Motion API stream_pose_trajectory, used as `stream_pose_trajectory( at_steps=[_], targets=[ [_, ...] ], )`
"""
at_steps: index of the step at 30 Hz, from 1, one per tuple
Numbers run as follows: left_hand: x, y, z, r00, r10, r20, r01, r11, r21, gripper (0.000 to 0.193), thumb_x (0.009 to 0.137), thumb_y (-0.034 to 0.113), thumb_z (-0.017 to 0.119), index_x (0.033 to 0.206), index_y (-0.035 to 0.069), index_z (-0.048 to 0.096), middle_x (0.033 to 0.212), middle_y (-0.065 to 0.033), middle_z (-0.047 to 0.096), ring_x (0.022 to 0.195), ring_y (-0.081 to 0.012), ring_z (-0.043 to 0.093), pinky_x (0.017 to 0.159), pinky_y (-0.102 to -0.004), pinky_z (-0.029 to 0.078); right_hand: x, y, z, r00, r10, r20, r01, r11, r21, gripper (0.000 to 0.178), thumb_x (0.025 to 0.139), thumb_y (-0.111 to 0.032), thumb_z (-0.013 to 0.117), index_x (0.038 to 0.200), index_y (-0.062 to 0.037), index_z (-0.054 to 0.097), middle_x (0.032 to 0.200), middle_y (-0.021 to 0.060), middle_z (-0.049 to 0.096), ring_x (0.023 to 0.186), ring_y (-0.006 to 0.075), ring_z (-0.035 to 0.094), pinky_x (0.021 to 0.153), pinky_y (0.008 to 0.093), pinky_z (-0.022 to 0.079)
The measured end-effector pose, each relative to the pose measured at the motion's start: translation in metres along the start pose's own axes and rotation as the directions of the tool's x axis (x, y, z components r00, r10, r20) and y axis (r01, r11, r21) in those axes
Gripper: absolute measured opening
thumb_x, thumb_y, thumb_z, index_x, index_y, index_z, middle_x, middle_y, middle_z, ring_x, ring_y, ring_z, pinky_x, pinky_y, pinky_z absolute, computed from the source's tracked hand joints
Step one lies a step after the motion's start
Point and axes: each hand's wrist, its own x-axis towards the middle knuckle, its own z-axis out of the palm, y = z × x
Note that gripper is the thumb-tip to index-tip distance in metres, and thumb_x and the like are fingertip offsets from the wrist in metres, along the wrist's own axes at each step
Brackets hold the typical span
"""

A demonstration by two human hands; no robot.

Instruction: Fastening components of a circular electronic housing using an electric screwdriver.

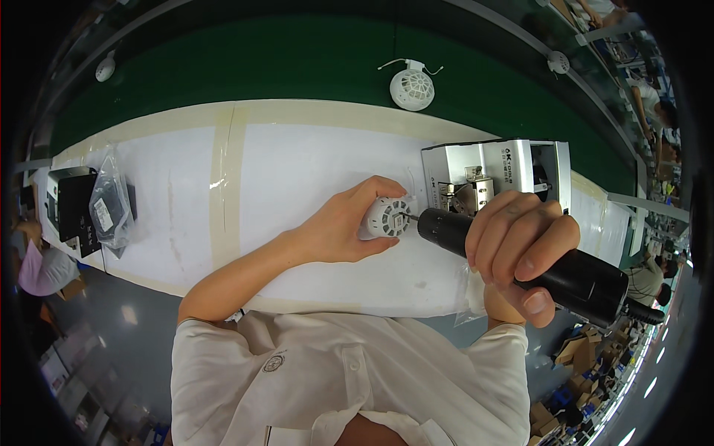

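Note:
A small white round housing with a slotted, grille-like face (pixel 390 218) is gripped in my left hand (pixel 343 223), thumb below it and fingers above. My right hand (pixel 522 253) is wrapped round a black electric screwdriver (pixel 584 285) with a cable at its back end. The screwdriver's thin bit points left and meets the face of the housing near its middle; I cannot make out a screw there. Just behind the screwdriver stands a silver and white screw feeder (pixel 497 171) with a metal mechanism at its front.
Another white grille-faced unit with wires (pixel 412 89) lies on the green conveyor belt (pixel 297 59); similar ones sit farther off at both sides. A clear plastic bag (pixel 111 204) rests by a black and silver device (pixel 71 204) on the white, tape-edged table (pixel 290 149). People work beyond both ends.

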Motion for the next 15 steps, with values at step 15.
stream_pose_trajectory(
  at_steps=[15],
  targets=[
    [0.008,0.014,0.011,0.999,-0.023,0.028,0.022,1.000,0.014,0.062,0.075,0.003,0.081,0.129,0.008,0.051,0.135,-0.0094,0.060,0.116,-0.0272,0.061,0.101,-0.0365,0.048,-0.004,-0.004,-0.008,1.000,0.000,-0.004,-0.001,0.998,-0.060,0.020,0.081,-0.023,0.068,0.093,-0.0137,0.055,0.059,-0.0030,0.058,0.046,0.0106,0.055,0.048,0.0246,0.049]
  ],
)
